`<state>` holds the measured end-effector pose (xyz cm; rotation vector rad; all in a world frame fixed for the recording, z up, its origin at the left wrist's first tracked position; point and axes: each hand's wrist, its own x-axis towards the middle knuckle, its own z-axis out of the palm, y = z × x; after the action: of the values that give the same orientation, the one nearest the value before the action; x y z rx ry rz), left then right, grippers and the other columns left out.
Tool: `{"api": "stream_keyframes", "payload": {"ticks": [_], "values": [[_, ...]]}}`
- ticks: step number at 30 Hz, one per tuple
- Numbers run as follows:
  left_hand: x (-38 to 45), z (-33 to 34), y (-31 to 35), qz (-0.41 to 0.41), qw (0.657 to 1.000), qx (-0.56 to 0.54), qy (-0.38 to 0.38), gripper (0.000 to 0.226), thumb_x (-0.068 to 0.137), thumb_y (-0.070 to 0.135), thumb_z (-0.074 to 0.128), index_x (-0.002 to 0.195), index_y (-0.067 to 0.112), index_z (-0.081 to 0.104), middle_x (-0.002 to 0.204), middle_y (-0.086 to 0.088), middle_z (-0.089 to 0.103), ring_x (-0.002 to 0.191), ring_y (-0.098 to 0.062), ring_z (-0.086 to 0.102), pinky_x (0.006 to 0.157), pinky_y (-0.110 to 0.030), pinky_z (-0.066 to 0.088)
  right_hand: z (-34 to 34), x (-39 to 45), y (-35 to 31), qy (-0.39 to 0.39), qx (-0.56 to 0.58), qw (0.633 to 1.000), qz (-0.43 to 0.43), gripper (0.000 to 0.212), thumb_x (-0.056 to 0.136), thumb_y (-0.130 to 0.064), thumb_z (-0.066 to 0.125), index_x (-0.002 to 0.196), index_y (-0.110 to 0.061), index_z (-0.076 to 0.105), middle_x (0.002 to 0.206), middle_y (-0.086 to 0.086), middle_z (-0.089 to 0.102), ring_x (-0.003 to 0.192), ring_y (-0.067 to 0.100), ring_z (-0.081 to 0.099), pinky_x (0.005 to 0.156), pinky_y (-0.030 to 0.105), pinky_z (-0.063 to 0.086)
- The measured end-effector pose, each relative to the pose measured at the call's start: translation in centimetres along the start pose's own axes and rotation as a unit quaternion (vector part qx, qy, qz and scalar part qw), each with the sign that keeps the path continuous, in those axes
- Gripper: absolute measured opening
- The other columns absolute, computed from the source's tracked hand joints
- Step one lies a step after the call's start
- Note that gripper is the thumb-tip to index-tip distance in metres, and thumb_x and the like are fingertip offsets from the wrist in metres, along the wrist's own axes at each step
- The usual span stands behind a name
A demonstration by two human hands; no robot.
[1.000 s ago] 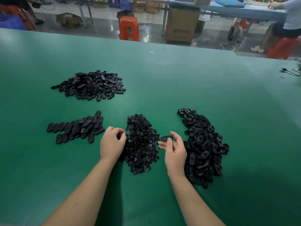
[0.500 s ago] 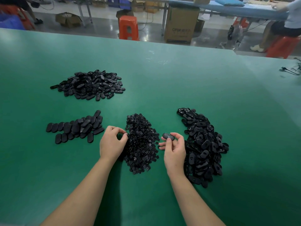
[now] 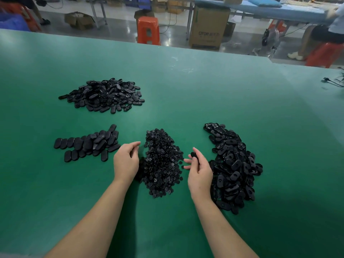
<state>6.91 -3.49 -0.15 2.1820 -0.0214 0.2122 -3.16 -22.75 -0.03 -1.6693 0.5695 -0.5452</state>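
My right hand (image 3: 200, 174) pinches one black oval piece (image 3: 194, 155) at its fingertips, between the middle pile and the right pile. My left hand (image 3: 126, 161) hovers with curved fingers at the left edge of the pile of small round black parts (image 3: 162, 162). Whether it holds a small part is hidden. A heap of black oval shells (image 3: 234, 168) lies right of my right hand. A flatter group of oval pieces (image 3: 87, 144) lies to the left, and another heap of oval parts (image 3: 104, 95) sits farther back left.
All piles rest on a wide green table (image 3: 223, 90). A black cable (image 3: 333, 81) lies at its right edge. Beyond the far edge stand an orange stool (image 3: 148, 30), a cardboard box (image 3: 208, 28) and a seated person (image 3: 327, 28).
My right hand has turned the oval piece from lying flat to end-on and drawn it slightly closer. The left hand's fingers have loosened a little at the round parts' edge.
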Motion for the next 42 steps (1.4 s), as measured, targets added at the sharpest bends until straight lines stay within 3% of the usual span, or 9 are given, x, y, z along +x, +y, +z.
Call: {"api": "stream_keyframes", "payload": {"ticks": [7,12,16,22,25,29,34,40,42], "values": [[0.0,0.1,0.1,-0.033,0.999,-0.009,0.006,0.016,0.096,0.015,0.060,0.098,0.024,0.073,0.072,0.008,0.063,0.051,-0.005,0.049,0.046,-0.014,0.035,0.0,-0.1,-0.6,0.020,0.076,0.997,0.025,0.014,0.107,-0.016,0.045,0.108,-0.028,0.050,0.102,-0.005,0.074,0.079,0.018,0.075,0.070,0.030,0.061],[0.0,0.1,0.1,-0.029,1.000,-0.010,0.002,0.015,0.098,0.016,0.060,0.100,0.024,0.072,0.069,0.008,0.062,0.048,-0.005,0.049,0.045,-0.015,0.037,0.0,0.0,-0.4,0.011,0.071,0.997,0.020,0.007,0.108,-0.022,0.041,0.107,-0.029,0.044,0.108,-0.017,0.074,0.077,0.019,0.075,0.071,0.031,0.062],[0.2,0.0,0.4,-0.008,1.000,0.013,0.002,0.014,0.098,0.015,0.062,0.101,0.024,0.073,0.086,0.013,0.060,0.065,-0.004,0.053,0.056,-0.015,0.036,0.1,-0.1,-0.6,0.007,0.051,0.999,0.016,0.013,0.109,-0.027,0.040,0.114,-0.036,0.048,0.114,-0.026,0.070,0.087,0.011,0.074,0.077,0.027,0.060],[0.1,0.0,0.2,-0.014,1.000,0.012,-0.001,0.013,0.098,0.018,0.063,0.100,0.024,0.074,0.085,0.011,0.063,0.067,-0.005,0.055,0.057,-0.019,0.038,-0.1,-0.1,-0.3,0.053,-0.006,0.998,-0.027,0.020,0.104,-0.019,0.055,0.113,-0.028,0.070,0.117,-0.012,0.061,0.102,0.005,0.063,0.089,0.020,0.052],[0.0,0.0,0.2,-0.032,0.999,-0.008,0.002,0.012,0.098,0.018,0.062,0.098,0.026,0.072,0.076,0.010,0.066,0.054,-0.004,0.053,0.047,-0.015,0.037,-0.1,0.0,-0.1,0.071,-0.034,0.996,-0.047,0.020,0.100,-0.018,0.061,0.115,-0.025,0.074,0.104,-0.008,0.046,0.087,0.005,0.051,0.080,0.014,0.046],[-0.1,0.0,0.3,-0.038,0.999,-0.028,0.007,0.013,0.097,0.016,0.064,0.095,0.027,0.070,0.073,0.012,0.066,0.058,0.001,0.054,0.050,-0.011,0.041,-0.1,-0.1,0.0,0.054,-0.035,0.997,-0.039,0.022,0.100,-0.023,0.062,0.118,-0.029,0.073,0.098,-0.005,0.059,0.080,0.004,0.056,0.074,0.015,0.046],[-0.1,0.0,0.4,-0.042,0.999,-0.027,0.001,0.011,0.095,0.019,0.065,0.092,0.028,0.070,0.073,0.012,0.067,0.066,-0.006,0.059,0.052,-0.012,0.043,0.0,-0.1,0.2,0.036,0.030,0.999,0.011,0.019,0.102,-0.018,0.058,0.101,-0.035,0.066,0.084,-0.006,0.075,0.076,0.010,0.072,0.072,0.022,0.057],[0.4,-0.5,1.3,-0.071,0.996,-0.028,-0.040,0.014,0.094,0.023,0.066,0.086,0.033,0.069,0.074,0.010,0.068,0.056,-0.013,0.056,0.053,-0.025,0.047,0.3,0.4,0.6,0.023,0.009,0.999,0.021,0.020,0.105,-0.018,0.053,0.120,-0.018,0.066,0.084,-0.014,0.075,0.075,0.008,0.073,0.074,0.026,0.060],[0.6,-0.6,2.0,-0.057,0.996,-0.006,-0.064,0.013,0.095,0.022,0.065,0.086,0.031,0.069,0.073,0.010,0.065,0.045,-0.006,0.045,0.045,-0.020,0.038,0.4,0.4,0.6,0.020,0.002,1.000,0.024,0.022,0.105,-0.018,0.052,0.122,-0.021,0.066,0.080,-0.011,0.075,0.074,0.007,0.072,0.073,0.022,0.059]]}}
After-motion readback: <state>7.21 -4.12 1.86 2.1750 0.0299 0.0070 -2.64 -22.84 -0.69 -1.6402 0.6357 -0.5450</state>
